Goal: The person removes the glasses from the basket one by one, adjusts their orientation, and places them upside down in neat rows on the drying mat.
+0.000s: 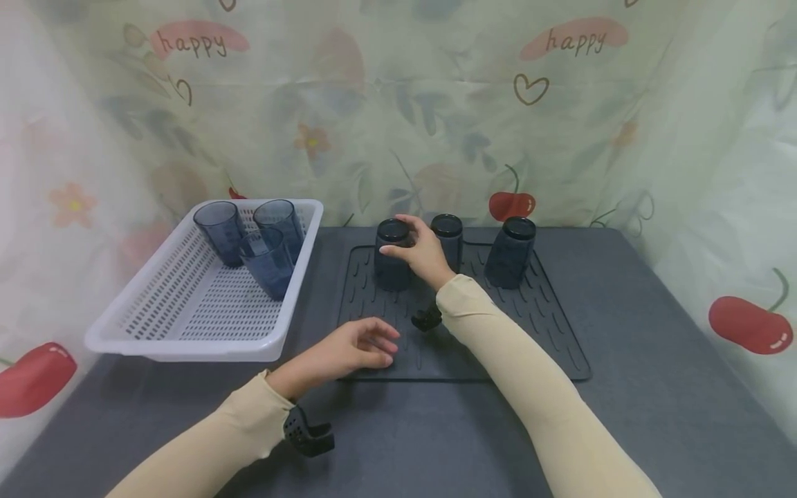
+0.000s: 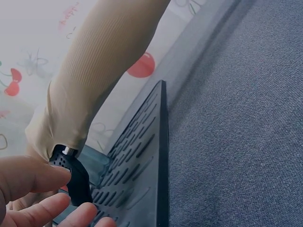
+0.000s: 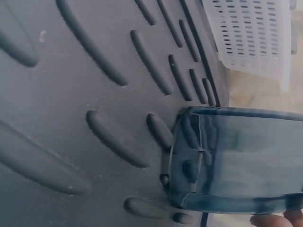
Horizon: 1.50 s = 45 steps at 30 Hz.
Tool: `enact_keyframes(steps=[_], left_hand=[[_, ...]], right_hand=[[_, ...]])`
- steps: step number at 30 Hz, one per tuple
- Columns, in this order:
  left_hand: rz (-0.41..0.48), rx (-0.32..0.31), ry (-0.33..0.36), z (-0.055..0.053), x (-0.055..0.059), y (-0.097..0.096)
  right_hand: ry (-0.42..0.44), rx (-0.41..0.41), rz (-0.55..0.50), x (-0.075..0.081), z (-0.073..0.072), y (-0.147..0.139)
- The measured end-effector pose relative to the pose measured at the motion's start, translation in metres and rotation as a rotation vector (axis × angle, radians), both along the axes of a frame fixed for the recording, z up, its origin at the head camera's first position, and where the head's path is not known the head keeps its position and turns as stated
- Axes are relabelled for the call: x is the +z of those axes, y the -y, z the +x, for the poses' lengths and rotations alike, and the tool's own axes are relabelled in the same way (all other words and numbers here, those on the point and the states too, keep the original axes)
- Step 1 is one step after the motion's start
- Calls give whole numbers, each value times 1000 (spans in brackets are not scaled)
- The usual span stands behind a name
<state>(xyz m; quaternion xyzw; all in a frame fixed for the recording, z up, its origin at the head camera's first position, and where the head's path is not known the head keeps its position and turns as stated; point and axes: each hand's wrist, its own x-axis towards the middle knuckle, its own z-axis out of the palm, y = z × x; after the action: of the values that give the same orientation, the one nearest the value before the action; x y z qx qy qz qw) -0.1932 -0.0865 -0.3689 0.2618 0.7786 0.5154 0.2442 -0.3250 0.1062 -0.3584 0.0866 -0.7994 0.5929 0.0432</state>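
Note:
My right hand (image 1: 426, 252) holds a dark blue glass (image 1: 392, 266) near its base, thumb and fingers around it. That glass stands upside down at the back left of a black ribbed drying mat (image 1: 548, 332). In the right wrist view its rim end meets the mat, and fingertips (image 3: 277, 221) show at its side. Two more upturned glasses stand farther right, a middle glass (image 1: 450, 238) partly behind my hand and a right-hand glass (image 1: 512, 252). My left hand (image 1: 349, 353) hovers over the mat's front left corner, fingers loosely bent, holding nothing.
A white perforated basket (image 1: 187, 349) stands left of the mat, with three blue glasses (image 1: 268, 266) leaning in it, mouths up. A dark grey cloth (image 1: 429, 443) covers the table. A printed curtain (image 1: 373, 138) hangs behind and at both sides.

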Motion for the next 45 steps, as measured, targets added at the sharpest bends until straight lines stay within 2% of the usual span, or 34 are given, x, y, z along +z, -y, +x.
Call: enact_keyframes(steps=[5, 11, 15, 21, 27, 32, 41, 45], left_hand=[[0, 13, 21, -1, 3, 0], [4, 37, 22, -2, 14, 3], [20, 47, 3, -4, 25, 6], [65, 67, -88, -10, 51, 15], [70, 144, -104, -18, 83, 28], [60, 212, -153, -28, 103, 36], [75, 302, -173, -48, 120, 50], [94, 375, -189, -57, 123, 56]], right_hand=[[-1, 9, 39, 2, 0, 0], [2, 9, 58, 2, 1, 0], [6, 2, 64, 1, 0, 0], [5, -3, 64, 0, 0, 1], [8, -7, 61, 0, 0, 0], [10, -12, 56, 0, 1, -1], [20, -1, 35, -1, 0, -1], [19, 1, 30, 0, 0, -2]])
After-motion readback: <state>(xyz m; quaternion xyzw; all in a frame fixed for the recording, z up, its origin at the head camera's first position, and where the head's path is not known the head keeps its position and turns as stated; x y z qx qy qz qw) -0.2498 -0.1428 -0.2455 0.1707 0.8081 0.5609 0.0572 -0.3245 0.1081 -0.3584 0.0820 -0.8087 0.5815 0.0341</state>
